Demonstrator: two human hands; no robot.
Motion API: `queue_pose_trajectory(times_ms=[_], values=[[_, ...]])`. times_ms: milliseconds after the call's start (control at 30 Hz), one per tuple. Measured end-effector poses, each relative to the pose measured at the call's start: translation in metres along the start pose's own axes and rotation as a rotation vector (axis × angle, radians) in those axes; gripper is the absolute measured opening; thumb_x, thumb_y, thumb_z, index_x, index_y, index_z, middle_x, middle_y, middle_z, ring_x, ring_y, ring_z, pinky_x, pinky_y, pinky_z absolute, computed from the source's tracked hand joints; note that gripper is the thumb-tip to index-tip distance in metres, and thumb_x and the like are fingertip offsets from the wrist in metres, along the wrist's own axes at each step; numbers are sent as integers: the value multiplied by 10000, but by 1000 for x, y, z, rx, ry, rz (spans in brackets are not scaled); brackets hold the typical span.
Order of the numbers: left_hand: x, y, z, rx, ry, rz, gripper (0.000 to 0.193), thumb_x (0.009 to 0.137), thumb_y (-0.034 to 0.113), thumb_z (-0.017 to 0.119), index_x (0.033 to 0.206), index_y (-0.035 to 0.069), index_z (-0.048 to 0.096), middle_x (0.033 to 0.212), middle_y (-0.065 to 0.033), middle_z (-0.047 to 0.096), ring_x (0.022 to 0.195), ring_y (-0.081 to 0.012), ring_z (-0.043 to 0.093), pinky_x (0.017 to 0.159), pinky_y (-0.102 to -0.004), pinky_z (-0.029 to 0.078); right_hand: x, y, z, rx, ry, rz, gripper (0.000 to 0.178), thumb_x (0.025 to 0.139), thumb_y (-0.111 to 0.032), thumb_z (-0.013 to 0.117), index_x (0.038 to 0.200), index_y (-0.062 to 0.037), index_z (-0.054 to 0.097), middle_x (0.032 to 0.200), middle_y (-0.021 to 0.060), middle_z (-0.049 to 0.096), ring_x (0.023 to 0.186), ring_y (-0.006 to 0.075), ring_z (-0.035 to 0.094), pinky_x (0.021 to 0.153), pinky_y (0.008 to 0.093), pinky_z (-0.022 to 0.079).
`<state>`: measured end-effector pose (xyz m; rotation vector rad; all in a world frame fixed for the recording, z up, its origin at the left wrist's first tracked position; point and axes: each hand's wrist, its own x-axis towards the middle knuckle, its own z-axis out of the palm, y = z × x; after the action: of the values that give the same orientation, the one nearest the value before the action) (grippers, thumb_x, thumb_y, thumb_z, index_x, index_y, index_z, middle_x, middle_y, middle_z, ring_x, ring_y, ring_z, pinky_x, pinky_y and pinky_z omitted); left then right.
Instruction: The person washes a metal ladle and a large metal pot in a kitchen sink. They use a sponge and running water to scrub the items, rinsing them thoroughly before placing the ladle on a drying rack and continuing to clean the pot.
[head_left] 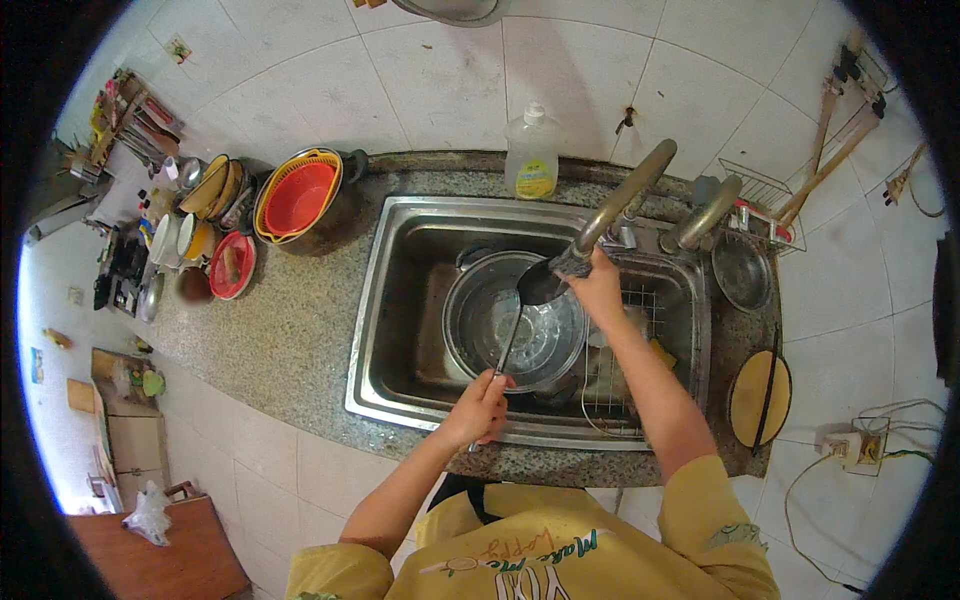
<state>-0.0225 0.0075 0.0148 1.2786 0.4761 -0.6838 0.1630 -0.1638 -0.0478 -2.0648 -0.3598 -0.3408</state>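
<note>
1 dark ladle point(538, 285) slants above the metal pot point(460, 325) in the sink point(412, 345), running from the left hand point(482, 410), clasped round its handle, to the right hand point(598, 290), which pinches what looks to me like a grey scrubber point(571, 265) at its bowl, by the tap point(625, 197).

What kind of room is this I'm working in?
It looks like a home kitchen: there's a steel sink set into a speckled counter, a pot sits in the sink, and your left hand holds a ladle.
</note>
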Motion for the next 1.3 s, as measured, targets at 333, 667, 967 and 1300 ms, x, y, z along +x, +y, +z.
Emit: queue_pose_trajectory(times_ms=[333, 667, 967, 1300], values=[[9, -9, -8, 748, 313, 492, 258, 870, 192, 448, 1008, -23, 417, 676, -198, 544, 607, -325, 537, 565, -363, 403, 20, -44, -10, -545, -819, -628, 216, 687, -72, 542, 890, -143, 517, 736, 111, 520, 767, 317, 554, 629, 392, 456], [-12, 7, -22, -692, -271, -113, 318, 916, 316, 330, 1100, 81, 440, 534, 41, 275, 342, -39, 202, 260, -189, 201, 8, -25, 18, 235, 8, 122, 256, 668, -151, 687, 837, 7, 578, 738, 114, 614, 723, 254, 593, 677, 309, 446], [11, -27, -18, -1461, -728, -127, 341, 922, 312, 309, 1074, 28, 422, 565, -11, 341, 384, -73, 326, 289, -211, 298, -31, -45, 64, 1182, 302, 1172, 412, 713, -233, 679, 1054, -113, 481, 1019, 35, 535, 923, 220, 503, 836, 486, 369], [21, -28, -27, -1378, -611, -103, 311, 920, 324, 312, 1002, 56, 446, 555, -4, 331, 377, -84, 313, 286, -216, 277, -60, -14, 52, 483, -402, 1065, 728, 699, -104, 622, 1300, -159, 216, 1185, 140, 404, 1012, 322, 460, 736, 440, 469]])
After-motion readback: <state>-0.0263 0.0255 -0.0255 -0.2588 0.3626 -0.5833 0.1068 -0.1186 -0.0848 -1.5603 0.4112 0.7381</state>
